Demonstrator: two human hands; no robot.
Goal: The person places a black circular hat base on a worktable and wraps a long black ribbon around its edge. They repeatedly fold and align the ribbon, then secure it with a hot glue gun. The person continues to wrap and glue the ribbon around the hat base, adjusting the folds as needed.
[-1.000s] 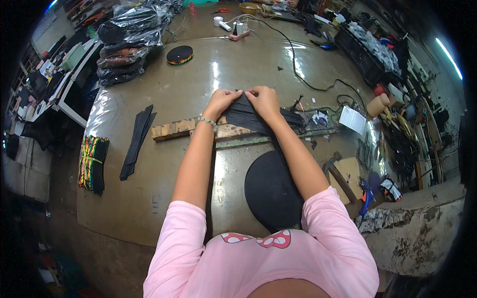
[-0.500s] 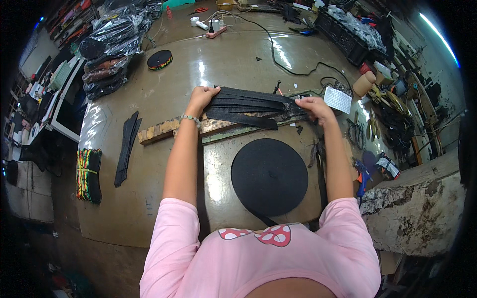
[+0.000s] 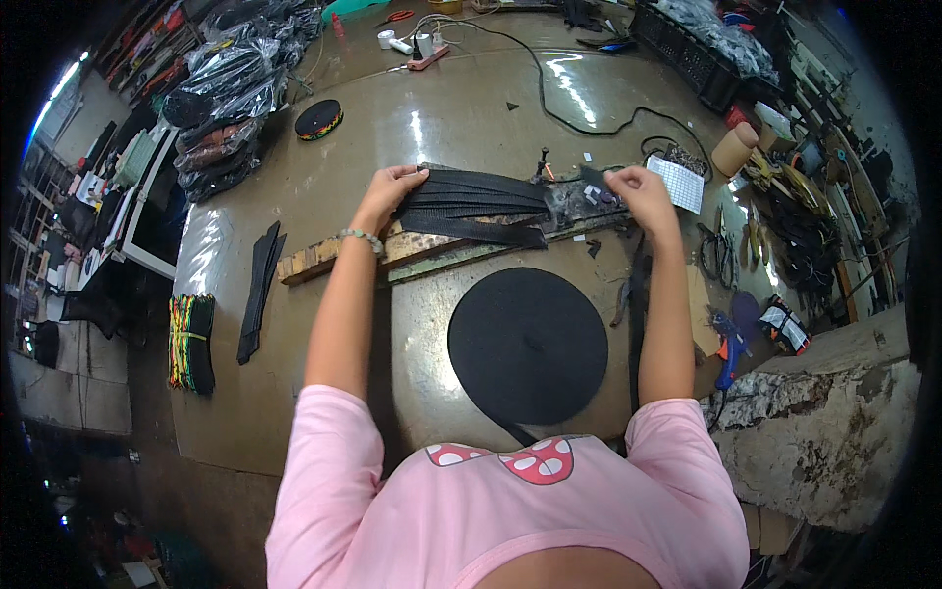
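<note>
Bundle of flat black webbing straps (image 3: 471,201): on wooden plank (image 3: 324,260), far end hidden by clutter. Left hand (image 3: 392,187) clamped on near ends. Right hand (image 3: 633,191) pinched shut, contents indiscernible. Hands apart.

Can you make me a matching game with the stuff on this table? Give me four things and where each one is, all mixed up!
Things:
1. black straps
2. round black disc
3. blue glue gun
4. striped tape roll

Places:
A. far left part of the table, near the plastic bags
B. right table edge
C. on the table between the two arms
D. held at one end by the left hand

Pairs: 1-D, 2-C, 3-B, 4-A
</note>
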